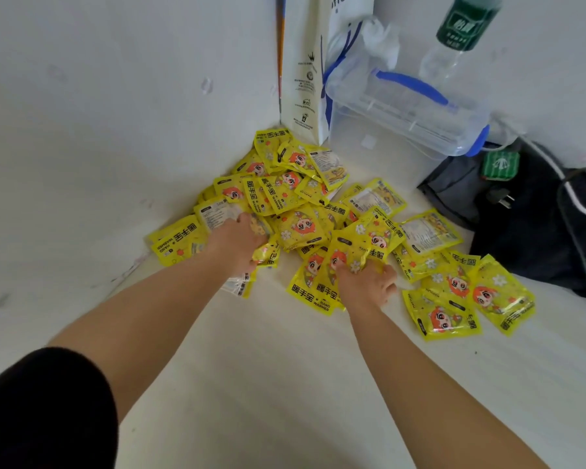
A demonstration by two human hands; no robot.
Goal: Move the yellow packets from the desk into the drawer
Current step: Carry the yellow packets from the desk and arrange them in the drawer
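Observation:
Several yellow hand-warmer packets lie heaped in the far corner of the white desk, spreading out to the right. My left hand rests on the left part of the heap, fingers curled around a few yellow packets. My right hand presses into the front middle of the heap, fingers closed on yellow packets there. More packets lie loose to the right of my right hand. No drawer is in view.
Behind the heap a white paper bag stands in the corner. A clear plastic box with blue handle and a green-labelled water bottle sit at the back right. A black bag with cables lies at the right.

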